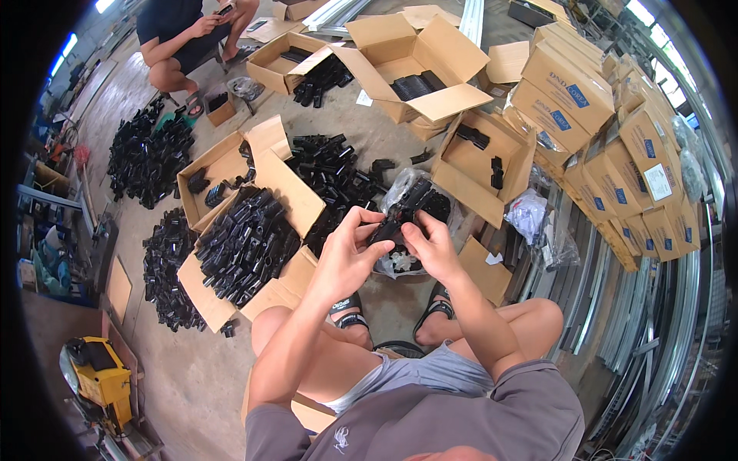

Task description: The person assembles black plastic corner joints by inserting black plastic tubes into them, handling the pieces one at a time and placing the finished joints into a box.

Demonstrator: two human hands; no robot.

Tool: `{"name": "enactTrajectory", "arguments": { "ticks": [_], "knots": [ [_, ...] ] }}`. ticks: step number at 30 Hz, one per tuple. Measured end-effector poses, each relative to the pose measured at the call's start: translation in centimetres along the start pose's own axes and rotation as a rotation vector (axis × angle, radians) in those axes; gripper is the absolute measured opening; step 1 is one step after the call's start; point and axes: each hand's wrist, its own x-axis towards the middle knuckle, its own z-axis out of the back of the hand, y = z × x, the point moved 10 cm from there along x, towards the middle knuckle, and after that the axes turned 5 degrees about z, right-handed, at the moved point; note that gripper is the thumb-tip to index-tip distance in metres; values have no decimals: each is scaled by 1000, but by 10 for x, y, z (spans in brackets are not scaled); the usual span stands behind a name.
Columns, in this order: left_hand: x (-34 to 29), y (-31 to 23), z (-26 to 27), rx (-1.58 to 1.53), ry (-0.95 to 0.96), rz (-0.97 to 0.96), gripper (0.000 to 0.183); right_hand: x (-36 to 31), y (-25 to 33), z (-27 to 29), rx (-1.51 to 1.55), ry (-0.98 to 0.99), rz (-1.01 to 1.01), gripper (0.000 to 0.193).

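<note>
Between both hands, above my feet, is a black plastic part (393, 220), long and block-shaped. My left hand (350, 250) grips its left side with thumb and fingers. My right hand (433, 247) closes on its right end, thumb pressed along it; my fingers hide some of the part. Just below and behind the hands stands a clear plastic bag (403, 180) with black pieces and small pale bits inside. A heap of similar black parts (327, 173) lies on the floor beyond my left hand, and an open carton (461, 170) holding a few black parts sits beyond my right.
On the left, an open carton (301, 196) stands by a mound of black parts (250, 246); another pile (150, 150) lies farther off. A person (184, 46) crouches at far left. Stacked cartons (565, 96) and metal profiles (615, 307) line the right. A yellow machine (108, 376) is lower left.
</note>
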Motion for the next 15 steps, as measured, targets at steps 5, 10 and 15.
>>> {"name": "enactTrajectory", "arguments": {
  "ticks": [5,10,15],
  "knots": [
    [2,8,-3,-327,49,61,25,1,40,6,-225,-25,68,41],
    [2,12,-6,-419,84,93,24,2,40,10,-109,76,32,40],
    [4,15,-13,-341,9,52,22,-2,17,14,-27,42,-108,42]
  ]
}}
